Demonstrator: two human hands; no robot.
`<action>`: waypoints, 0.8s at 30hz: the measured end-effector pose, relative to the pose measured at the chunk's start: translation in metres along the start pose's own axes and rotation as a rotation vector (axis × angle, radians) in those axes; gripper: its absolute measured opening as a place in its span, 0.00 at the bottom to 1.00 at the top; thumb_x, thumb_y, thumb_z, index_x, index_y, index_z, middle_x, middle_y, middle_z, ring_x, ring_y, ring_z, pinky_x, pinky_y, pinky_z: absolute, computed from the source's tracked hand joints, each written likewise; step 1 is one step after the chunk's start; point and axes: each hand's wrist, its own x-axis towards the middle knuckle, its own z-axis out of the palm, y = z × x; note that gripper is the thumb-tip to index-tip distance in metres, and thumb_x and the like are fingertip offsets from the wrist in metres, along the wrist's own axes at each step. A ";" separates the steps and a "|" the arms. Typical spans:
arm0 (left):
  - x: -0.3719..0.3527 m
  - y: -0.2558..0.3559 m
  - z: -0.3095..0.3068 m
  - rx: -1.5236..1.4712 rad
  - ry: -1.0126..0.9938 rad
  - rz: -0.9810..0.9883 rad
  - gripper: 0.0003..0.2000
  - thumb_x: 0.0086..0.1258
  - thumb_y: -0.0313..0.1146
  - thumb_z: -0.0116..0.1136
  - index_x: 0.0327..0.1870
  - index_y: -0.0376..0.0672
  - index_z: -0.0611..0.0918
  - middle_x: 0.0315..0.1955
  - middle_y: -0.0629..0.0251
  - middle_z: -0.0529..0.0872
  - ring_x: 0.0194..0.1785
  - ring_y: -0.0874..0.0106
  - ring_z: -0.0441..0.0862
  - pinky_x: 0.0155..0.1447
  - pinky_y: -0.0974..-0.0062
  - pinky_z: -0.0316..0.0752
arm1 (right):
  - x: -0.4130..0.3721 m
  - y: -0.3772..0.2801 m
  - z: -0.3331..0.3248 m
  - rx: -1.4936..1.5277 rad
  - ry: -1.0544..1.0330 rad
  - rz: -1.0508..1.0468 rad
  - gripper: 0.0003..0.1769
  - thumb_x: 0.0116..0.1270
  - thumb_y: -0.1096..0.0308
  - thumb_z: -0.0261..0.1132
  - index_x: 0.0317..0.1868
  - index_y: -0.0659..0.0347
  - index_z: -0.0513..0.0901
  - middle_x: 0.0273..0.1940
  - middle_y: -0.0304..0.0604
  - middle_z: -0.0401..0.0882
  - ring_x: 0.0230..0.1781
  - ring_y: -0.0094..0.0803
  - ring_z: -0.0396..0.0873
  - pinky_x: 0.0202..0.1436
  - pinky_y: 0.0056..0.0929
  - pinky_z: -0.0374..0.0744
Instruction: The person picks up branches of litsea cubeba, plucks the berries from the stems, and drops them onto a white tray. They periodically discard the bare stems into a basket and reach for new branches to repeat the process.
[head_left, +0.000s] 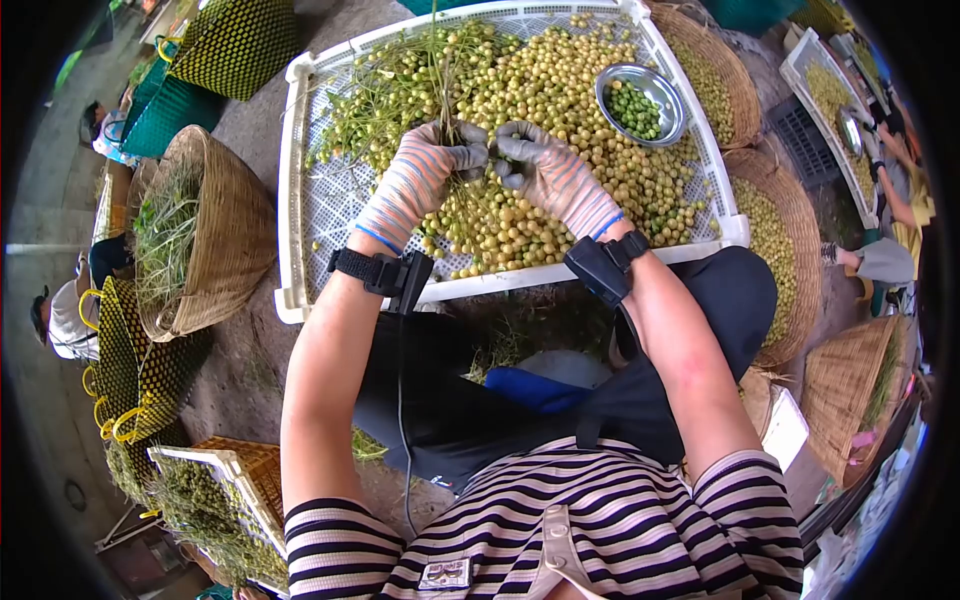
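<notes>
My left hand, in a striped glove with grey fingertips, is closed on a bunch of thin stems that stick up past the fingers. Close beside it, my right hand in a matching glove has its thumb and fingers pressed together; what is between them is too small to make out. Both hands are above a white mesh tray heaped with yellow-green round fruits. Stems with fruits lie at the tray's upper left. A metal bowl of greener fruits rests on the heap at the right.
A wicker basket of stems stands left of the tray. Round baskets of fruits are at the right. Yellow-black bags and a crate lie farther left. Other people are at both edges, one reaching to another tray.
</notes>
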 end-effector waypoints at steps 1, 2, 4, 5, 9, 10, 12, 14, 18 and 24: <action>-0.002 -0.001 0.002 -0.006 -0.037 -0.001 0.10 0.54 0.21 0.63 0.38 0.36 0.79 0.27 0.64 0.82 0.28 0.74 0.79 0.32 0.78 0.74 | 0.001 -0.001 0.000 -0.080 0.065 -0.042 0.09 0.59 0.74 0.63 0.40 0.58 0.74 0.29 0.36 0.77 0.25 0.27 0.76 0.24 0.20 0.71; -0.003 -0.002 0.004 -0.013 -0.075 -0.003 0.10 0.55 0.21 0.63 0.38 0.35 0.79 0.26 0.63 0.83 0.27 0.73 0.79 0.30 0.77 0.74 | 0.002 -0.002 -0.002 -0.080 0.066 -0.045 0.09 0.59 0.74 0.63 0.40 0.58 0.74 0.29 0.36 0.77 0.25 0.27 0.76 0.24 0.20 0.71; -0.002 -0.005 0.004 0.004 -0.115 0.017 0.10 0.55 0.21 0.63 0.38 0.34 0.79 0.26 0.63 0.83 0.27 0.73 0.79 0.31 0.77 0.75 | 0.005 -0.004 -0.014 -0.175 0.147 -0.099 0.09 0.60 0.72 0.63 0.41 0.58 0.74 0.29 0.36 0.77 0.24 0.25 0.75 0.22 0.19 0.71; -0.003 -0.007 0.003 -0.019 -0.088 0.024 0.10 0.55 0.21 0.62 0.38 0.34 0.78 0.26 0.63 0.83 0.28 0.72 0.79 0.31 0.77 0.75 | 0.006 -0.005 -0.020 -0.101 0.130 -0.046 0.10 0.60 0.71 0.63 0.42 0.58 0.74 0.29 0.37 0.78 0.23 0.24 0.75 0.21 0.19 0.70; 0.001 -0.005 -0.003 -0.114 -0.007 0.060 0.09 0.55 0.18 0.60 0.37 0.34 0.78 0.27 0.63 0.82 0.29 0.71 0.80 0.33 0.75 0.75 | -0.003 -0.035 -0.006 -0.191 0.222 -0.178 0.10 0.59 0.72 0.64 0.41 0.58 0.75 0.28 0.37 0.77 0.22 0.23 0.74 0.21 0.19 0.70; 0.001 -0.004 -0.002 -0.151 0.035 0.061 0.09 0.55 0.18 0.60 0.37 0.34 0.77 0.27 0.63 0.82 0.29 0.70 0.79 0.33 0.75 0.74 | -0.004 -0.054 -0.007 -0.362 0.236 -0.255 0.09 0.59 0.73 0.63 0.40 0.56 0.76 0.27 0.38 0.77 0.24 0.22 0.74 0.23 0.19 0.71; 0.001 -0.004 0.000 -0.204 0.060 0.064 0.09 0.55 0.17 0.61 0.36 0.35 0.77 0.27 0.62 0.81 0.28 0.70 0.79 0.32 0.75 0.73 | -0.006 -0.091 -0.011 -0.846 0.452 -0.404 0.13 0.57 0.70 0.65 0.43 0.57 0.76 0.33 0.41 0.79 0.29 0.29 0.77 0.31 0.25 0.76; 0.002 -0.001 -0.001 -0.300 0.013 0.115 0.09 0.55 0.17 0.61 0.36 0.35 0.77 0.27 0.62 0.81 0.29 0.70 0.79 0.32 0.75 0.73 | 0.006 -0.118 -0.050 -1.611 0.613 -0.521 0.19 0.55 0.66 0.66 0.48 0.56 0.76 0.39 0.47 0.80 0.39 0.38 0.78 0.44 0.34 0.76; 0.004 -0.002 -0.001 -0.321 0.078 0.144 0.09 0.55 0.17 0.60 0.37 0.34 0.78 0.28 0.61 0.82 0.29 0.69 0.80 0.34 0.75 0.78 | -0.002 -0.108 -0.043 -1.938 0.500 -0.495 0.33 0.52 0.58 0.69 0.58 0.56 0.70 0.54 0.53 0.73 0.55 0.44 0.72 0.57 0.34 0.71; 0.004 0.000 0.007 -0.312 0.174 0.177 0.10 0.54 0.17 0.61 0.38 0.35 0.77 0.27 0.61 0.82 0.29 0.70 0.81 0.34 0.74 0.79 | -0.007 -0.022 0.019 -1.370 -0.162 -0.227 0.25 0.57 0.53 0.64 0.46 0.66 0.78 0.39 0.52 0.81 0.39 0.37 0.79 0.45 0.31 0.76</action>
